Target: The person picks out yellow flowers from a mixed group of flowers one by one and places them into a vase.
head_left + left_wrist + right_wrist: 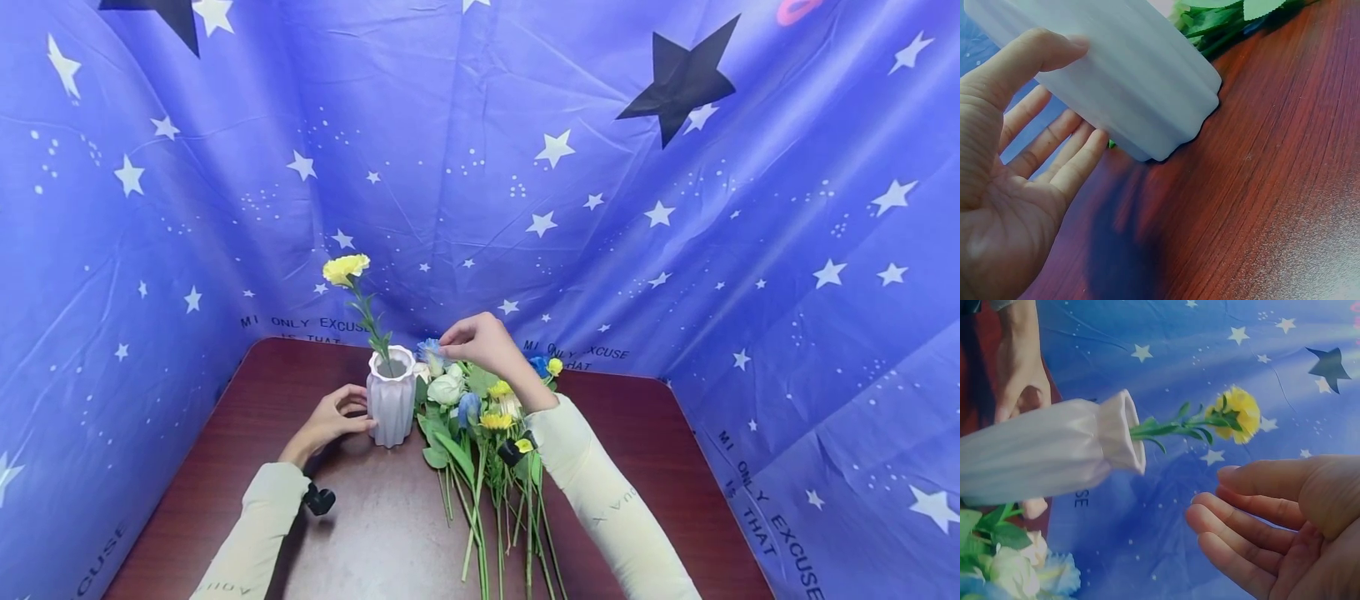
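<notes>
Sleeve (618, 504) closest, my left hand (332, 421) holds the upright vase (392, 408) near the surface (300, 362)'s far edge, left of my empty right hand (489, 346).

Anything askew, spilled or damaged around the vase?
Nothing looks spilled or damaged. The vase stands upright; its lone yellow flower leans left in the head view, probably just because nothing beside it props it.

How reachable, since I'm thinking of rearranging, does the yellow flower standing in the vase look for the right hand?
Most likely yes: the right hand looks empty, nothing shows between it and the yellow flower, whose bloom stands well above the vase, and the left hand holds the vase lower down.
</notes>
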